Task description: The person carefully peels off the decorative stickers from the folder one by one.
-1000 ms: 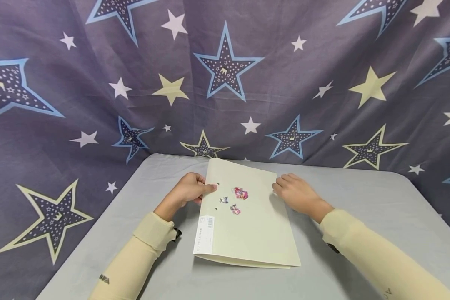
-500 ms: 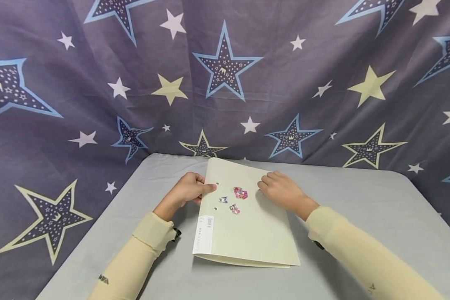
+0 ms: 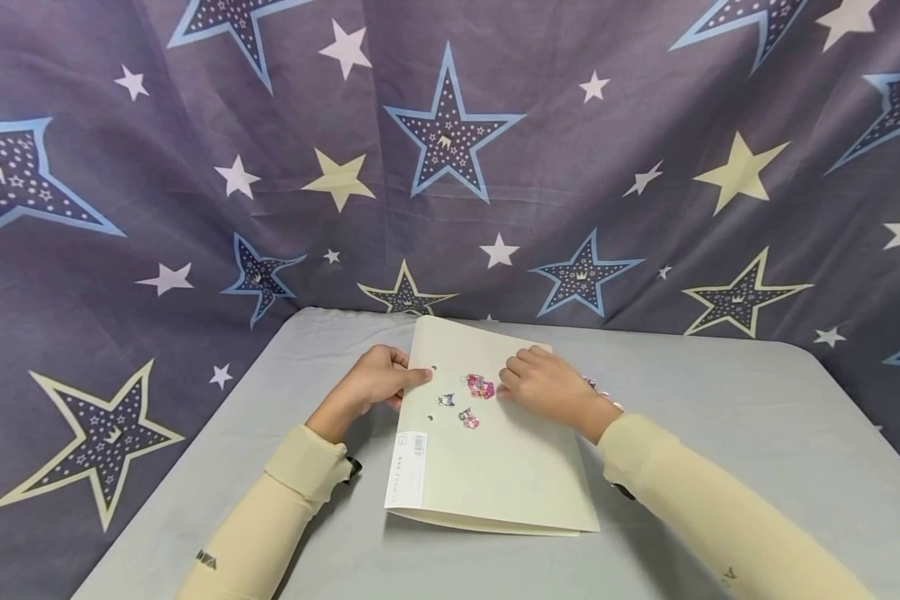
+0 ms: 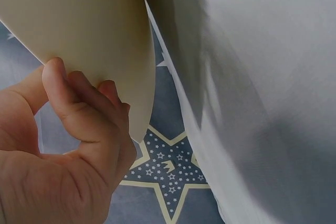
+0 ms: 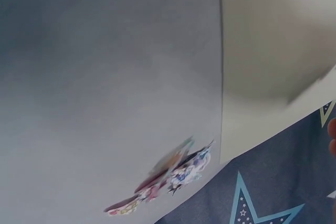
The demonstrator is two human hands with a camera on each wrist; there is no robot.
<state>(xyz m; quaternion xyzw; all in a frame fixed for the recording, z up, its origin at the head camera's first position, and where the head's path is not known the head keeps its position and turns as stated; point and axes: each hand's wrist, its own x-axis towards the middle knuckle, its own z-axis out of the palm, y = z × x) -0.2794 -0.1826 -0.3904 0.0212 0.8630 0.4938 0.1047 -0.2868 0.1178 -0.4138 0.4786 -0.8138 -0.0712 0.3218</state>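
Observation:
A cream clip file folder (image 3: pixel 510 475) lies shut on the table, its white label (image 3: pixel 407 469) at the lower left. My left hand (image 3: pixel 375 377) grips its left edge, thumb on the front cover. In the left wrist view, curled fingertips (image 4: pixel 107 90) meet the cream cover (image 4: pixel 89 19). Over the upper right of the cover, my right hand (image 3: pixel 543 385) has curled fingers beside a pink character sticker (image 3: pixel 480 387); I cannot tell whether they pinch anything. Smaller stickers, one bluish (image 3: pixel 447 400) and one pink and dark (image 3: pixel 468 418), sit left and below.
More colourful character stickers (image 3: pixel 603 392) lie on the grey table cover (image 3: pixel 690 392) behind my right wrist; the right wrist view shows these loose stickers (image 5: pixel 168 179) close to the folder's edge. A dark star-patterned curtain (image 3: pixel 495 125) hangs behind the table and along its left.
My right hand has moved left from the folder's right edge over the cover, towards the pink sticker. Stickers on the table have come into sight behind its wrist. My left hand stays put.

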